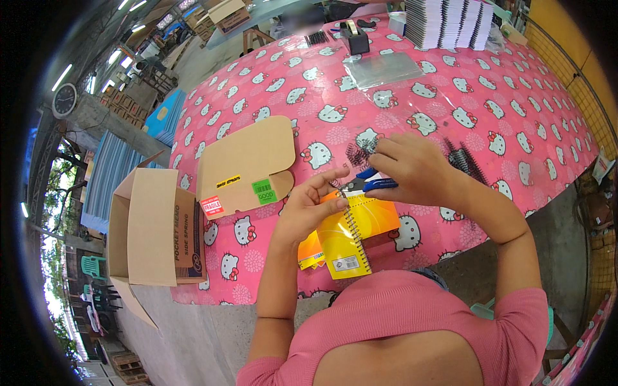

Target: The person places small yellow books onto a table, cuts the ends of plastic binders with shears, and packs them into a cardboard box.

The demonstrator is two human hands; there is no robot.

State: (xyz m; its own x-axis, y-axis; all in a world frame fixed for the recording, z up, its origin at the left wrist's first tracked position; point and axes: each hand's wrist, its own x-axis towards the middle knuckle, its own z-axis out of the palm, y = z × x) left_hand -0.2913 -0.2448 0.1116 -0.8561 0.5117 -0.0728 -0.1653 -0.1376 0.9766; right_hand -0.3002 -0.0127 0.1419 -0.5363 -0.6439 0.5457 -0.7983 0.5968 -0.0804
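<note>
My left hand grips the upper end of a yellow spiral notebook, thumb in front and fingers behind. A black wire coil runs along the notebook's right edge. In my right hand is a pair of blue-handled pliers. Their dark jaws point left, at the top of the coil near my left thumb; whether they bite the wire I cannot tell. More orange and yellow notebooks lie under this one. Loose black coils rest beyond my right wrist, with another bunch past the pliers.
A pink patterned cloth covers the table. Flat brown cardboard with stickers lies to the left, beside an open carton. At the back stand stacks of spiral-bound books, a tape dispenser and clear plastic sheets.
</note>
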